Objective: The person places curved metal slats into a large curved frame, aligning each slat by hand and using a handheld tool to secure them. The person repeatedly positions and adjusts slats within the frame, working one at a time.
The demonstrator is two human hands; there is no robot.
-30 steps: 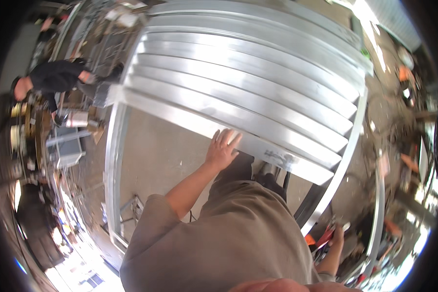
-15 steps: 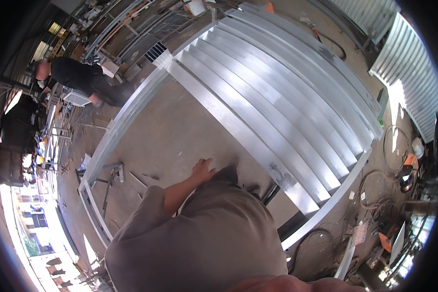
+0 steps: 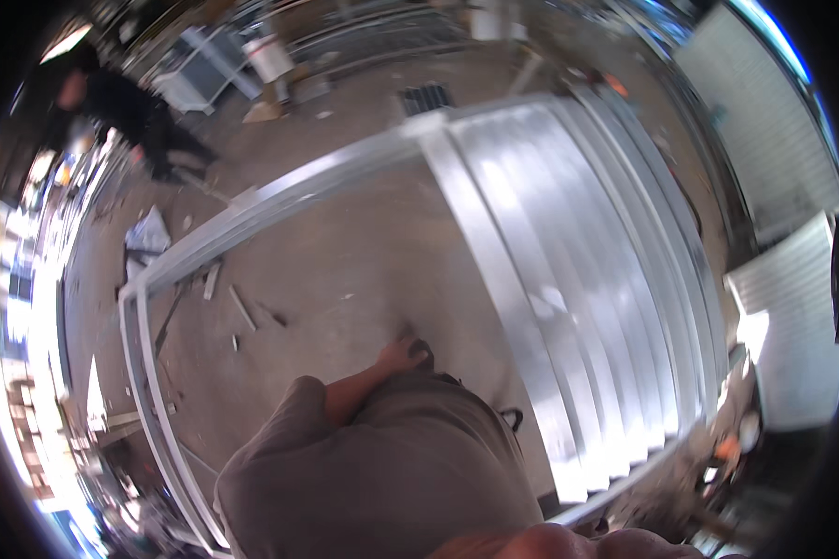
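Note:
My left hand (image 3: 401, 355) hangs low in front of my body, over the inside of a large silvery metal frame (image 3: 289, 191). Beside its fingertips is a small dark shape (image 3: 423, 354); blur hides whether the fingers touch it or how far they are bent. Wide shiny metal slats (image 3: 569, 279) lie side by side across the right part of the frame, right of my hand. Through the open left part, the concrete floor (image 3: 345, 252) shows. My right hand is out of view.
A person in dark clothes (image 3: 144, 116) stands beyond the frame at the far left. Metal offcuts (image 3: 242, 308) and a white bag (image 3: 147, 231) lie on the floor. Corrugated sheets (image 3: 760, 121) stand at the right; a grey cabinet (image 3: 200, 74) stands at the back.
The view has turned and blurred, so the frame and slats appear rotated and the slats steeper. My left hand, its fingers spread before, now sits beside the dark shape. The other person appears more upright.

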